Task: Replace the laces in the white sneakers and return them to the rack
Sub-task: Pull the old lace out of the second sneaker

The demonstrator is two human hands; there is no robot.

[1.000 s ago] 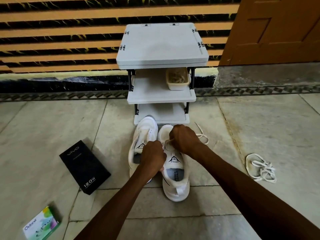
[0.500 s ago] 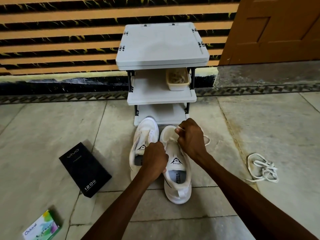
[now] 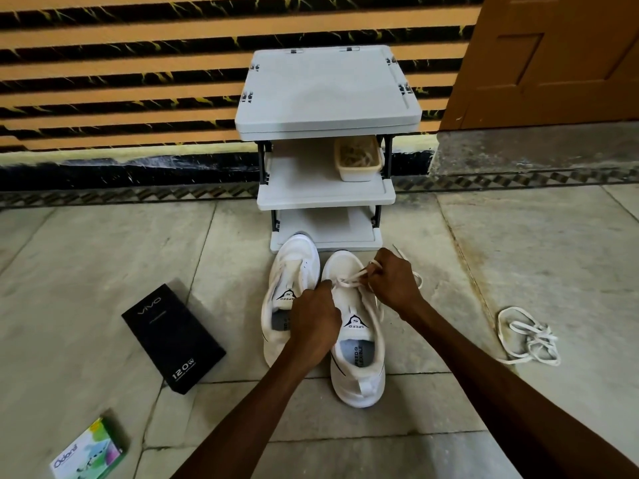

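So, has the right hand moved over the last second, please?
Yes. The right hand has shifted rightward, from below the shoe rack to beyond its lower right corner, pulling the lace.

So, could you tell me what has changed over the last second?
The right hand, pinching the lace, moved rightward off the right sneaker, stretching the lace across its front. The left hand kept its grip on the lace's other side and barely moved. The left sneaker, loose laces, rack and black box stayed put.
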